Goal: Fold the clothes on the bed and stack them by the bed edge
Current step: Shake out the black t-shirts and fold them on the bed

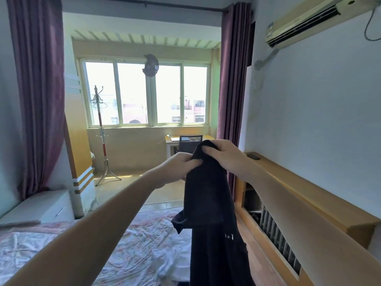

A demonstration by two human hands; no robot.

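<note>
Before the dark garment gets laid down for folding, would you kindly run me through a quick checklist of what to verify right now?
1. Left hand grips the dark garment at its top edge: ok.
2. Right hand grips the same top edge: ok.
3. Garment hangs free, lifted off the bed: ok.
4. Garment spread flat between the hands: not ok; the hands are close together and the cloth is bunched.
5. Bare sheet to lay it on: ok, left of the garment.
6. Stack by the bed edge ready to receive it: cannot tell; no stack is in view.
</note>
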